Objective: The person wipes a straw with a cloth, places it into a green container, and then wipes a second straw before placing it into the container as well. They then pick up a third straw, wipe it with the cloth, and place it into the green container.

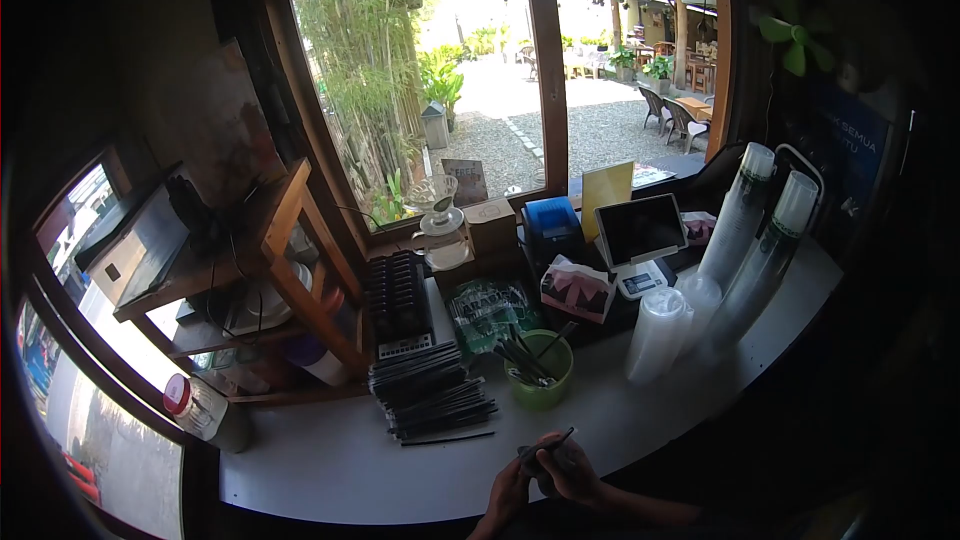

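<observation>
At the counter's front edge, my left hand (508, 488) and my right hand (572, 475) are close together, fingers closed around a small dark cloth-like bundle (545, 483). A thin dark stick (564, 435) pokes up from between the fingers of my right hand. Just beyond the hands stands a green cup (543, 395) with several dark-handled utensils (528, 362) in it. To its left lies a pile of thin black wrapped sticks (425, 392), one of them apart at the front.
The white counter (330, 470) holds stacked clear cups (658, 335), tall cup tubes (740, 215), a tablet (640, 228), a blue device (553, 225) and a pink-and-black packet (577, 290). A wooden shelf (290, 280) and a red-lidded jar (195, 405) stand left.
</observation>
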`<state>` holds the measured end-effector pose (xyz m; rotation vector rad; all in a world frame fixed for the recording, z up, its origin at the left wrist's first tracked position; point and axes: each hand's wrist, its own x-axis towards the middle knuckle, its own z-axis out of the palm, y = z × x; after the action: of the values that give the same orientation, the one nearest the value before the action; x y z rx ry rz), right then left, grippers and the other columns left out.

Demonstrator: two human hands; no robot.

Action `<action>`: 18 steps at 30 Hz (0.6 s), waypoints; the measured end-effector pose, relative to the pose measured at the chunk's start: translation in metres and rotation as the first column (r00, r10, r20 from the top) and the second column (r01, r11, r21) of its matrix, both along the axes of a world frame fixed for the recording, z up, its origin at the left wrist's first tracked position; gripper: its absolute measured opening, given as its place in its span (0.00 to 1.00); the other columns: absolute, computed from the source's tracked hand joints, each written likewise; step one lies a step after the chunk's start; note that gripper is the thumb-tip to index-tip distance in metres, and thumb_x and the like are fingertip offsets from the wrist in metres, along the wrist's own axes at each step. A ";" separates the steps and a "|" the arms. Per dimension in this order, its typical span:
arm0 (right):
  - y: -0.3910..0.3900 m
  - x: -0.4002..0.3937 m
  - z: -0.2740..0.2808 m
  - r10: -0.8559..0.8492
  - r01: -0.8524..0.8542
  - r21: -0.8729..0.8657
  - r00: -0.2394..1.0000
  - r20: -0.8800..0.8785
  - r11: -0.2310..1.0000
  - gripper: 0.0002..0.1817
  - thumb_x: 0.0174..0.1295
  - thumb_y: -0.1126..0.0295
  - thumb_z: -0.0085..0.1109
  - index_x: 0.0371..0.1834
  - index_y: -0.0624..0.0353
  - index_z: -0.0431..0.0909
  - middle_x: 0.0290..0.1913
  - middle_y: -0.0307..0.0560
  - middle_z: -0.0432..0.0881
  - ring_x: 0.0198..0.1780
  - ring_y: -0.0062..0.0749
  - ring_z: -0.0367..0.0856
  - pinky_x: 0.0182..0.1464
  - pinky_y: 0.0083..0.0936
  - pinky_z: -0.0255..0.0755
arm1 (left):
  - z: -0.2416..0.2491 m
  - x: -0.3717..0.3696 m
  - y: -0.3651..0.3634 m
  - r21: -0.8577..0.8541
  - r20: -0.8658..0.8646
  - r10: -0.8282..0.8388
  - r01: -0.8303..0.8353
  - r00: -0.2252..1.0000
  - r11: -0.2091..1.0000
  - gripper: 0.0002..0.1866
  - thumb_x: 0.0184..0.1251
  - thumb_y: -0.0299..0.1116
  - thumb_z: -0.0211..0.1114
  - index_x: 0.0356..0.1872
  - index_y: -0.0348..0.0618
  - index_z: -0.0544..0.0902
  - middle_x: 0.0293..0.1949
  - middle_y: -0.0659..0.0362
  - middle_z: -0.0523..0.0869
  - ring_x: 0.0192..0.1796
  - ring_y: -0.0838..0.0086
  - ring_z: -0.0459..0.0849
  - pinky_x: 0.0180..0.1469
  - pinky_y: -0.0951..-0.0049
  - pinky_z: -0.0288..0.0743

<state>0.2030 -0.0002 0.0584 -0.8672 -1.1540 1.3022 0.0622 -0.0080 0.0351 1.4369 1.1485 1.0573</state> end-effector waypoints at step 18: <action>0.044 0.024 -0.027 0.312 -0.297 -0.372 0.950 -0.020 0.879 0.12 0.70 0.60 0.56 0.42 0.59 0.72 0.38 0.39 0.74 0.44 0.24 0.77 0.51 0.23 0.73 | 0.138 -0.089 0.048 0.601 0.461 0.169 -0.447 0.871 0.662 0.18 0.70 0.46 0.64 0.33 0.42 0.74 0.21 0.58 0.80 0.20 0.78 0.72 0.23 0.79 0.66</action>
<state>0.2275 0.0438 0.0314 -1.0150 -1.1241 1.8128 -0.0272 0.0402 0.1735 1.5064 0.7449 2.0891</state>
